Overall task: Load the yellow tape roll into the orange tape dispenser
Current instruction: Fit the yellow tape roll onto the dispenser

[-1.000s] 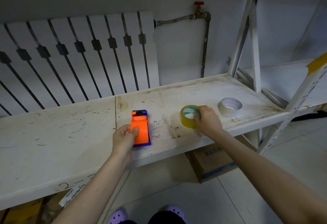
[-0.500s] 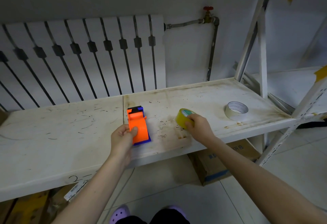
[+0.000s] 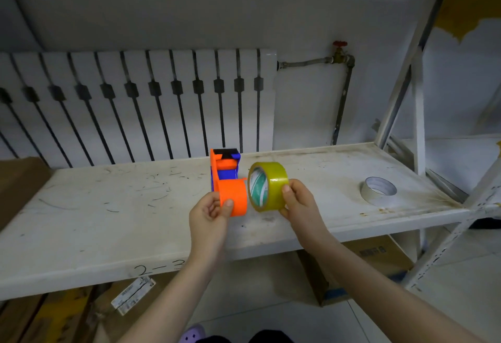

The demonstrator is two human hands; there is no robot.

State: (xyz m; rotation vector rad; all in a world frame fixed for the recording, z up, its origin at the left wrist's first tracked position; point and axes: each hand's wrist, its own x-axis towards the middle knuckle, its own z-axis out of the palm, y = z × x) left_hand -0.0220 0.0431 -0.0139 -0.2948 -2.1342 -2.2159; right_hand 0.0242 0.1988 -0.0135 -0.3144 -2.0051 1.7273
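Note:
My left hand (image 3: 210,216) grips the orange tape dispenser (image 3: 230,191) by its round orange hub, holding it up above the white shelf (image 3: 108,220). The dispenser has a blue inner frame and a black blade end that points away from me. My right hand (image 3: 298,204) holds the yellow tape roll (image 3: 268,185) upright on edge, its open core with a green and white label facing the dispenser's hub. The roll sits just to the right of the hub, almost touching it.
A white tape roll (image 3: 378,190) lies flat at the shelf's right end. A radiator (image 3: 135,104) and pipe stand behind the shelf. Slanted white shelf posts (image 3: 401,71) rise at the right. Cardboard boxes (image 3: 374,258) lie under the shelf.
Both hands have lifted off the shelf: the left raised and turned the dispenser so its hub faces right, the right brought the yellow roll up beside it. The camera view tilted up.

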